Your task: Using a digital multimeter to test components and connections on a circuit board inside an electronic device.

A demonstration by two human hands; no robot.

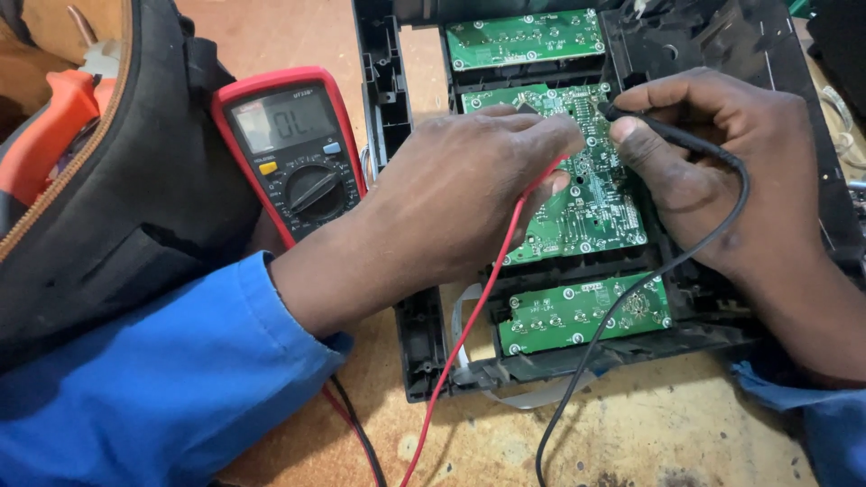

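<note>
My left hand (469, 194) pinches the thin red-leaded probe (541, 180), my right hand (713, 171) the light black probe (649, 126), gripped by their stiff shafts over the fragile green circuit board (586, 212).

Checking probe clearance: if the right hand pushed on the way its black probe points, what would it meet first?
Probably the left hand's fingertips, pinching the red lead just left of the black probe tip above the middle green circuit board; depth unclear.

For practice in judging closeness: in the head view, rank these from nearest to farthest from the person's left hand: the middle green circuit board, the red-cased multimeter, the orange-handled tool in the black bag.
1. Middle green circuit board: under the fingertips of the left hand, just to its right.
2. Red-cased multimeter: left of the hand, beside the wrist.
3. Orange-handled tool: far left, inside the black bag.
</note>
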